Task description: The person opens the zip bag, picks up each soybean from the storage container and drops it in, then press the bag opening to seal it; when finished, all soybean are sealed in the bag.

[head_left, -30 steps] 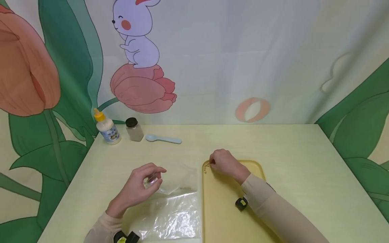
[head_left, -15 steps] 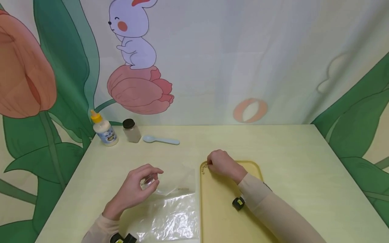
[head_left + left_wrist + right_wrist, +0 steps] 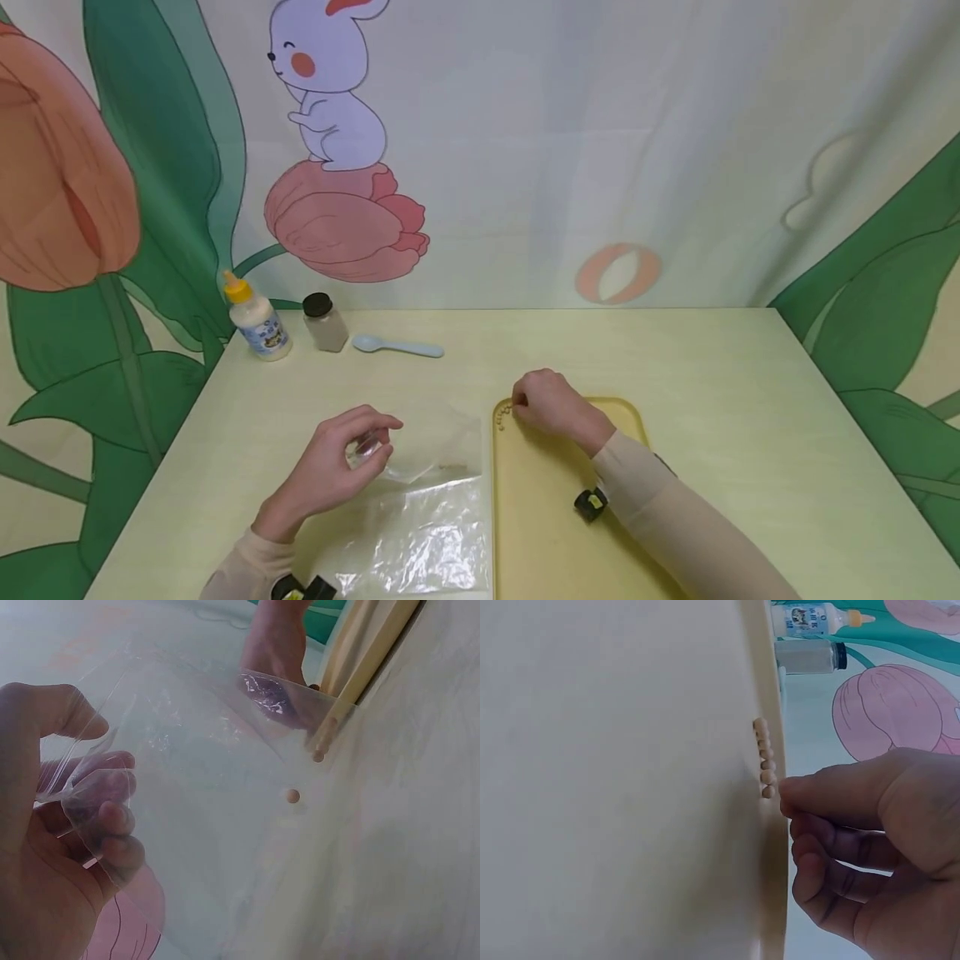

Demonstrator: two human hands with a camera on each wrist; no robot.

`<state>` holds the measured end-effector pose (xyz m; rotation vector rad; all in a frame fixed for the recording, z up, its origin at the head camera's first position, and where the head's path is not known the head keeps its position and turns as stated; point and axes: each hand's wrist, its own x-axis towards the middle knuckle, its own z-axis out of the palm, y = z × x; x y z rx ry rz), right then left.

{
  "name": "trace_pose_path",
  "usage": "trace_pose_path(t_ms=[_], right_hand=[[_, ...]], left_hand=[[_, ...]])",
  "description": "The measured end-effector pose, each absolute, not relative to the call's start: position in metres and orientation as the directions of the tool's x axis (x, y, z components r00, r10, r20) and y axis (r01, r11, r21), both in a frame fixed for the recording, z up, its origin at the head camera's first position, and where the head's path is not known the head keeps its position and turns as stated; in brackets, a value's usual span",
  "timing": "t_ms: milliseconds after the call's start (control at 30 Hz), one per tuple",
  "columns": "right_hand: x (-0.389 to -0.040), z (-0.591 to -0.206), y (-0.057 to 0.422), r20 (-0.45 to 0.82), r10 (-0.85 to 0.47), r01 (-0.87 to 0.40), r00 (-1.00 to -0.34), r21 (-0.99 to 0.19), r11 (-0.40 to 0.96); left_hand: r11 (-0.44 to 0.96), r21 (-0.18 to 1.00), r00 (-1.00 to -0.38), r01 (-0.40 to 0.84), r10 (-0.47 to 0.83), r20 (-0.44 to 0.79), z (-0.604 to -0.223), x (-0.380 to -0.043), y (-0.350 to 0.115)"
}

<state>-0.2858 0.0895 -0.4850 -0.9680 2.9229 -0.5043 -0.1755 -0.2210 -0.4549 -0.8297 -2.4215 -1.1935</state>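
A clear plastic bag (image 3: 442, 533) lies left of the yellow tray (image 3: 540, 517), its upper part raised in my left hand (image 3: 337, 458). In the left wrist view the film runs between thumb and curled fingers, and a small round bead (image 3: 292, 796) shows through it. Several wooden beads (image 3: 765, 754) form a row along the inner edge of the tray, at its far left corner in the head view. My right hand (image 3: 551, 404) is bent over that corner. Its fingertips are at the end of the row; I cannot tell whether they pinch a bead.
A glue bottle with a yellow nozzle (image 3: 260, 327), a black-lidded jar (image 3: 327, 325) and a pale blue spoon (image 3: 397, 346) stand or lie at the table's back left. Behind the table hangs a printed curtain (image 3: 480, 167).
The head view has shifted slightly. My right fingers make only small movements by the bead row, and my left hand keeps its hold on the bag.
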Motion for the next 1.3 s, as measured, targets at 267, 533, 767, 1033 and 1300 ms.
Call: trace_pose_path(t_ms=[267, 533, 767, 1033, 1300], right_hand=[[-0.281, -0.478, 0.091, 0.144, -0.546, -0.557, -0.825, -0.370, 0.744], [-0.275, -0.469, 0.091, 0.223, -0.552, -0.591, -0.804, -0.411, 0.694], [-0.270, -0.456, 0.090, 0.253, -0.561, -0.611, -0.788, -0.426, 0.667], [-0.261, -0.441, 0.085, 0.339, -0.568, -0.660, -0.750, -0.437, 0.611], [-0.245, -0.418, 0.076, 0.467, -0.585, -0.749, -0.663, -0.429, 0.506]], left_hand=[[0.455, 0.640, -0.785, 0.620, 0.380, 0.490, -0.464, -0.180, -0.227], [0.462, 0.637, -0.787, 0.617, 0.376, 0.489, -0.464, -0.180, -0.225], [0.462, 0.633, -0.784, 0.621, 0.373, 0.496, -0.466, -0.181, -0.224], [0.464, 0.633, -0.785, 0.619, 0.378, 0.490, -0.463, -0.179, -0.223], [0.464, 0.628, -0.780, 0.626, 0.381, 0.496, -0.462, -0.179, -0.223]])
